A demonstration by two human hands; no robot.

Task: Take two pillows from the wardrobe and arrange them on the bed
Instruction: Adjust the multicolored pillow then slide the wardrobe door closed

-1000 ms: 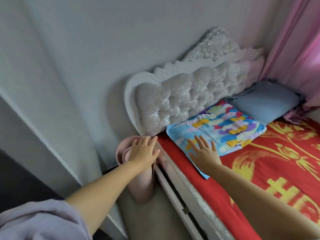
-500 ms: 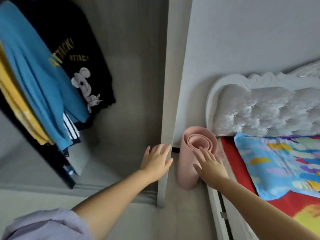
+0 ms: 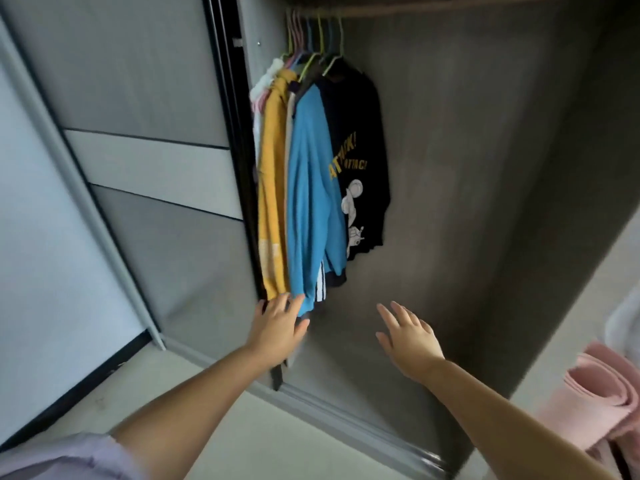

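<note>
The person faces the open wardrobe [image 3: 467, 168] with both arms stretched toward it; the left hand [image 3: 280, 329] is spread, fingers loosely extended, holding nothing, its fingertips at or just touching the hem of the blue garment [image 3: 311, 202] beside the edge of the sliding door [image 3: 156, 168]; whether it presses on the door edge cannot be told through the blur; the right hand [image 3: 408, 336] is likewise open and empty, palm down, hovering in the bare middle of the opening, apart from everything; hanging clothes, among them a yellow garment [image 3: 273, 185] and a black printed shirt [image 3: 360, 161], fill the left part of the rail, while the right part of the compartment shows only dark bare panels; no pillow is visible anywhere in this view, neither on the wardrobe floor nor behind the clothes so far as can be seen; so the direction of any pillow from the hands, and its long axis, cannot be judged here; a likely guess is that one lies hidden behind the door to the left, on which side the left hand is the nearer; a pink rolled mat [image 3: 602, 403] stands outside the wardrobe at the far right, and plays no part in the task.
</note>
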